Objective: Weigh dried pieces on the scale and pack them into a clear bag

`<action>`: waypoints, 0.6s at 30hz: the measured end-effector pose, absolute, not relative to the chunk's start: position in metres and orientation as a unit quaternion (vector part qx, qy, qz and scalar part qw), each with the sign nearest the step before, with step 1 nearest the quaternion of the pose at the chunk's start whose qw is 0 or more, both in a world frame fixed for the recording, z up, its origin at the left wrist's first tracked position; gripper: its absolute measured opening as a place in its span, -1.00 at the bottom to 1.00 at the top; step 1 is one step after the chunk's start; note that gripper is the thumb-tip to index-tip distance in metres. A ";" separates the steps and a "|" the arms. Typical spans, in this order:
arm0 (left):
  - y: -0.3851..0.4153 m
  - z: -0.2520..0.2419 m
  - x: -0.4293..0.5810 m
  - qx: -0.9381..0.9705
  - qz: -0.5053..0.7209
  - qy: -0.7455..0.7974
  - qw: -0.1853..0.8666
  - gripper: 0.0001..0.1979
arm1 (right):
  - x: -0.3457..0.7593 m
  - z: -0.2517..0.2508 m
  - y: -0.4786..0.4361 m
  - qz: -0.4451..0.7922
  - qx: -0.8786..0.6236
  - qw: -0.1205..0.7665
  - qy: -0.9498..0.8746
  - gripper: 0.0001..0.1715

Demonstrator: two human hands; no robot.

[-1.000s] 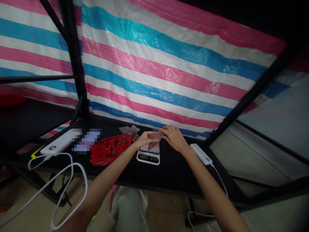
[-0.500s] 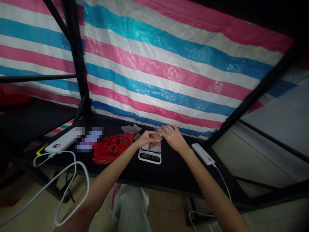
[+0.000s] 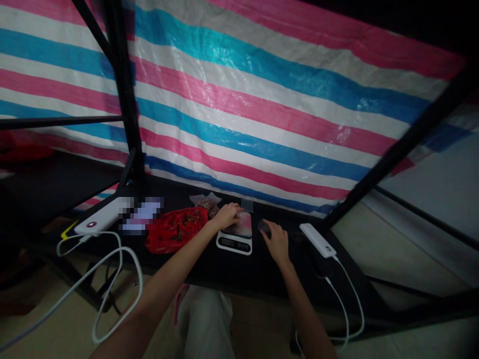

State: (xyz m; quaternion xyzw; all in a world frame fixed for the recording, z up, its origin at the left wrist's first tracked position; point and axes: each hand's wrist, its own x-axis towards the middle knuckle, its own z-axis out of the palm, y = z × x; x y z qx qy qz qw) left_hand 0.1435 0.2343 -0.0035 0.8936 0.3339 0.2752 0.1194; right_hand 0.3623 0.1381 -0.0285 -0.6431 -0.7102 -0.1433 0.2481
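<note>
My left hand (image 3: 229, 216) reaches over the left rear of a white kitchen scale (image 3: 234, 244), fingers curled together at its shiny weighing plate (image 3: 244, 225). What they hold, if anything, is hidden. To the right of the scale, my right hand (image 3: 278, 242) is closed on a small, dark, see-through round piece (image 3: 263, 227), just above the black table. Beside my left forearm lies an open red plastic bag (image 3: 175, 229) with small brown pieces in it. Behind it are small clear bags (image 3: 205, 201) of brown pieces. A flat clear bag (image 3: 247, 205) lies behind the scale.
A white power bank (image 3: 101, 217) with a looping cable and a blurred-out phone (image 3: 142, 215) lie at the left. Another white power bank (image 3: 317, 240) with a cable lies at the right. A striped plastic sheet (image 3: 239, 114) hangs behind the black table (image 3: 258, 274).
Both hands were together at a small clear bag of brown pieces over the scale. My right hand has moved right and toward me, apart from the left. That filled bag no longer shows there.
</note>
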 end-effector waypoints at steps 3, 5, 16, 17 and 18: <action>0.234 -0.018 0.147 0.877 0.302 0.332 0.174 -0.50 | 0.366 -0.055 0.139 -0.062 -0.683 0.347 -0.640 -0.50; 0.233 -0.025 0.143 0.849 0.363 0.323 0.208 -0.55 | 0.368 -0.063 0.139 -0.013 -0.678 0.397 -0.619 -0.43; 0.192 -0.049 0.102 0.672 0.608 0.417 0.069 -0.92 | 0.375 -0.072 0.136 0.034 -0.693 0.424 -0.583 -0.59; 0.190 -0.050 0.102 0.682 0.601 0.412 0.066 -0.92 | 0.376 -0.074 0.136 0.037 -0.696 0.414 -0.586 -0.60; 0.189 -0.050 0.103 0.694 0.591 0.407 0.065 -0.92 | 0.376 -0.076 0.137 0.038 -0.698 0.406 -0.588 -0.61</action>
